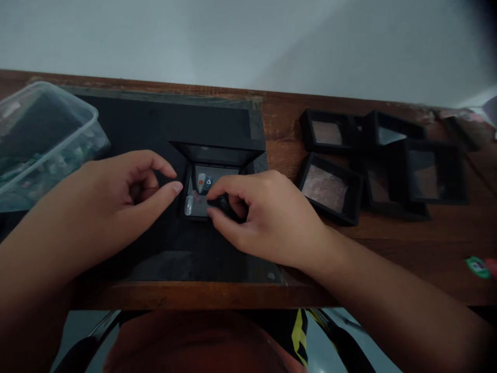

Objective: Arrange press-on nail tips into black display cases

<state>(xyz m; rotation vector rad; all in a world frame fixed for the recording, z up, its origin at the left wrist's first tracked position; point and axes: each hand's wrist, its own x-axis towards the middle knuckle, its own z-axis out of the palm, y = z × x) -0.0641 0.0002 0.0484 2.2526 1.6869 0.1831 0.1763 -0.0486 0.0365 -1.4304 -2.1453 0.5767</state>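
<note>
Holding the left hand (116, 199) just beside the small case (199, 211), with thumb and forefinger loosely parted around nothing. Reaching over the case with the right hand (267, 215), thumb and forefinger narrowly apart (cannot tell if gripping anything). Seen open on the dark mat (217, 122), with lid (217, 154) raised and nail-shaped pieces (201, 182) inside. Beyond, left, a clear tub (52, 154); right, black frames (454, 171) on the wooden counter (404, 243); behind, a pale wall (233, 41).

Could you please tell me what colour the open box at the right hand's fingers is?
The open box is black, as the head view shows.
</note>
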